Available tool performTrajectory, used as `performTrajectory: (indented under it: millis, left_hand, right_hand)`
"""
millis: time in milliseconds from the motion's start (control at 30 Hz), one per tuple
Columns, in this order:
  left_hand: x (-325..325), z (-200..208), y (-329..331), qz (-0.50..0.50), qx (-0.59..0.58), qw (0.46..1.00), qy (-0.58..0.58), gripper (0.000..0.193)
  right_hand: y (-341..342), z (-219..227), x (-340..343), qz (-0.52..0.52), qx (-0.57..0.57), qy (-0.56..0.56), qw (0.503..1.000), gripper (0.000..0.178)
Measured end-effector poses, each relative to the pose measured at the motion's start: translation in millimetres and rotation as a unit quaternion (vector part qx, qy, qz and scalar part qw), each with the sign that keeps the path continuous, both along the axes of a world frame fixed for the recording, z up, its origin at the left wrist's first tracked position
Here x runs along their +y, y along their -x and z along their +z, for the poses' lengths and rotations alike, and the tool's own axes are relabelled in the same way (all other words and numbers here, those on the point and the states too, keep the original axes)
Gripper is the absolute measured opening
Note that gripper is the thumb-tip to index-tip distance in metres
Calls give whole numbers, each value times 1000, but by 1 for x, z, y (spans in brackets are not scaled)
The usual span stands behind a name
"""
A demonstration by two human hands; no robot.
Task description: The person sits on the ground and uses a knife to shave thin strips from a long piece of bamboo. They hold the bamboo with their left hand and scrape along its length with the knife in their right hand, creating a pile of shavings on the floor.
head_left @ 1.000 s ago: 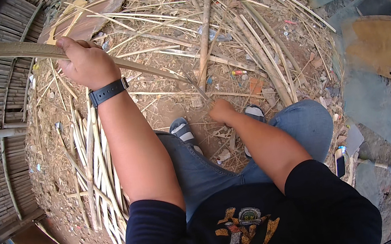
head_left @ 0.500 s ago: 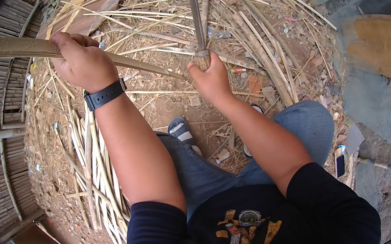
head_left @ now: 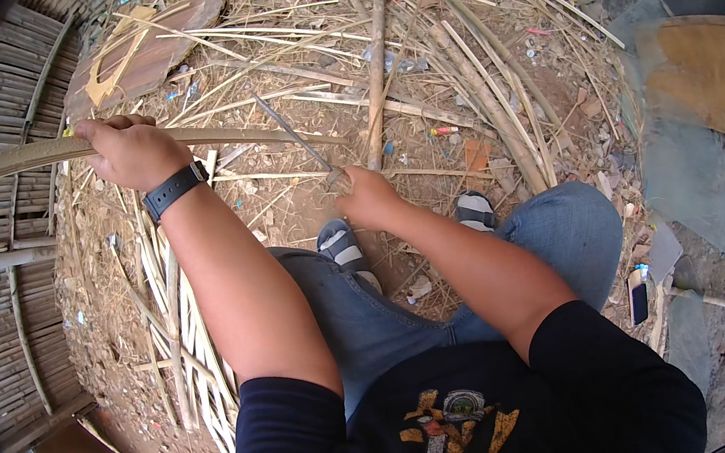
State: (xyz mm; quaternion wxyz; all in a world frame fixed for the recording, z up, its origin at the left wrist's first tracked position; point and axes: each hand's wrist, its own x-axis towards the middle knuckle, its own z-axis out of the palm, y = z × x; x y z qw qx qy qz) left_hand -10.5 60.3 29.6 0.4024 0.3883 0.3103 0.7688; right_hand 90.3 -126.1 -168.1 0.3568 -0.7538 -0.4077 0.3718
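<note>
My left hand (head_left: 130,153), with a black watch on its wrist, is wrapped around a split bamboo strip (head_left: 18,162). The strip reaches from the left wall side to the middle of the view, one end beyond each side of the hand. My right hand (head_left: 368,199) is closed on the handle of a machete (head_left: 276,116). The narrow dark blade points up and left, and in this view it crosses the strip near its right end. Whether blade and strip touch I cannot tell.
Long bamboo strips (head_left: 176,336) lie piled at my left. Poles (head_left: 379,62) and scattered slats cover the ground ahead. A slatted bamboo wall (head_left: 3,342) stands at left. Grey sheets (head_left: 691,189) lie at right, near a phone (head_left: 639,301). My sandalled feet (head_left: 344,248) are below my hands.
The machete has swung from pointing straight ahead to pointing up-left, down across the strip. My right hand moved slightly left and nearer. My left hand shifted left and the strip lies more level.
</note>
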Motion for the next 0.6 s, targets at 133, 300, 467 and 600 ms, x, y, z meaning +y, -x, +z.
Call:
performTrajectory:
  millis: [133,300,467,600]
  left_hand:
    - [-13,2,-7,5,14,1000,-11,32]
    - [-26,6,-19,-5,12,1000,4,33]
    - [-1,2,7,53,8,998,17,37]
    - [-5,2,-1,43,1,999,18,38]
  right_hand:
    - [9,68,10,12,42,-54,998,39]
    - [12,-20,-5,8,-41,7,999,37]
    - [-4,-26,-3,35,-27,54,998,41]
    - [13,28,0,34,6,13,999,45]
